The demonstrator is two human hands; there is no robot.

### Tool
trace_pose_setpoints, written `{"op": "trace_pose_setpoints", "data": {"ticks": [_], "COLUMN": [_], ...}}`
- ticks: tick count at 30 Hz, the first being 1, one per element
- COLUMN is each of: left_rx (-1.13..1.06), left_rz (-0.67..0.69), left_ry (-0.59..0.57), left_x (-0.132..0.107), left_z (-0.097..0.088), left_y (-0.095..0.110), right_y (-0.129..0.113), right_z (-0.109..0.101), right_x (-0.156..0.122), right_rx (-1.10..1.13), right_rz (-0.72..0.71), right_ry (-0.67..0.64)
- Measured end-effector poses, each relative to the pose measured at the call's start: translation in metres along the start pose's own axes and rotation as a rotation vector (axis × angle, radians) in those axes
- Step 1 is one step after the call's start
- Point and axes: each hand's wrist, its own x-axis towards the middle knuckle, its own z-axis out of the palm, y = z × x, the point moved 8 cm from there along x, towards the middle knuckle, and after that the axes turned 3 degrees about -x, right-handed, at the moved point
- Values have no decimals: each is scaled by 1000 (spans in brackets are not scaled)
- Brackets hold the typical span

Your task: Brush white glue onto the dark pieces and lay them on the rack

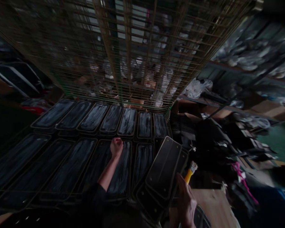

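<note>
My right hand (187,202) is closed around a paintbrush (191,172) with a yellow handle, its pale bristles pointing up and away. Beside that hand lie a few loose dark panels (163,167), overlapping and tilted, with rounded corners and small studs near the corners. My left hand (116,146) is curled into a loose fist over the rows of dark rectangular panels, and nothing shows sticking out of it. Whitish streaks mark the panels, such as this far-row panel (127,122) and this near-row panel (143,158).
A tall wire rack (132,63) rises behind the panels. On the right, shelves hold clear plastic bags (197,87) and cardboard boxes. Dark piled material (211,136), a pink cord (244,180) and a light board (211,202) lie at right. The picture is dark and partly blurred.
</note>
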Motion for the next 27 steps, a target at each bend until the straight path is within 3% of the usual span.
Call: {"op": "trace_pose_setpoints", "data": {"ticks": [4,5,6,8,13,18,23,27], "left_rx": [64,99,135,193,328,319,176,104], "left_rz": [178,244,302,354,344,365,115,25], "left_ry": [-558,-643,-686,-663,-669,-721,-873,-888], "left_x": [-96,-120,-139,-163,-178,-182,-187,-186], "left_z": [50,58,63,67,81,86,93,95], "left_y": [-12,-12,-12,-13,-14,-10,-29,-37], "right_y": [-12,-14,-16,-15,1,1,-6,-11], "right_z": [-33,-39,-43,-46,-35,-31,-20,-6], "right_x": [14,18,22,28,44,83,116,121], "right_rx": [27,39,57,99,144,62,-1,-51], "right_rz": [5,5,9,34,138,2,-144,-224], "right_ry": [52,63,76,85,24,-10,-88,-162]}}
